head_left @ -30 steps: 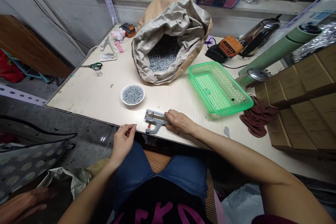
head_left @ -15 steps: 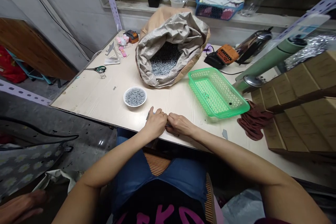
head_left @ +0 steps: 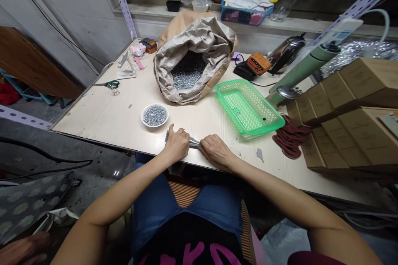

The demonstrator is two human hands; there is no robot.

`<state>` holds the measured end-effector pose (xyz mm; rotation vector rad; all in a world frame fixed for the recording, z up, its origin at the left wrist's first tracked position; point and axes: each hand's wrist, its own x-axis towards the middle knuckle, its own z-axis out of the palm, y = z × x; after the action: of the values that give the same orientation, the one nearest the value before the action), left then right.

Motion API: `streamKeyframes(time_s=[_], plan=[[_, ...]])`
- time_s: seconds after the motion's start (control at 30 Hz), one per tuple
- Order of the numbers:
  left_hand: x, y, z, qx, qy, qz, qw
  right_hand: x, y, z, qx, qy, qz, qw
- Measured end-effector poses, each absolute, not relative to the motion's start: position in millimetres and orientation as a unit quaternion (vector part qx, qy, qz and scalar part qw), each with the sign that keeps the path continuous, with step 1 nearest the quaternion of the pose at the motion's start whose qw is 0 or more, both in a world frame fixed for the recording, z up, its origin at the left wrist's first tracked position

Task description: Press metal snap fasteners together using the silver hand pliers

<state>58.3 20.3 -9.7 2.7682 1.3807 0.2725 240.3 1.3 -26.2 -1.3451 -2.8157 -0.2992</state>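
Note:
A grey metal spring-loaded hand tool [head_left: 194, 143] lies at the near table edge, and both of my hands are on it. My left hand [head_left: 176, 144] closes over its left end, which is mostly hidden by my fingers. My right hand [head_left: 216, 152] grips its right end, so only a short middle stretch of metal shows. A white bowl [head_left: 154, 115] of small silver screws stands just beyond my left hand. Further back, a woven sack [head_left: 174, 51] lined with paper lies open, full of similar screws.
A green perforated plastic basket [head_left: 248, 107] sits to the right on the pale table [head_left: 93, 122]. Stacked cardboard boxes [head_left: 342, 132] stand at the right. Scissors [head_left: 108, 85] lie at the left. Another person's hand [head_left: 21, 250] shows at the bottom left.
My left hand has come from the air onto the tool's left end, and both hands now cover most of it. The camera view has shifted slightly, so the table appears to move.

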Motion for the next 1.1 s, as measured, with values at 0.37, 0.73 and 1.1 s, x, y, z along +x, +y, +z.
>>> streamKeyframes(time_s=[0.37,0.73,1.1], plan=[[58.5,20.8,-13.5,0.896,0.434,0.095,0.022,243.2,4.8,-42.0,-0.388,-0.913,-0.104,0.063],[8.4,21.6,-9.6,0.765,0.557,0.313,0.082,249.7,25.4,-2.1,-0.473,-0.88,-0.008,-0.05],[8.5,-1.6,-21.6,0.713,0.65,0.144,0.22,246.8,32.8,-7.3,-0.431,-0.901,0.022,0.029]])
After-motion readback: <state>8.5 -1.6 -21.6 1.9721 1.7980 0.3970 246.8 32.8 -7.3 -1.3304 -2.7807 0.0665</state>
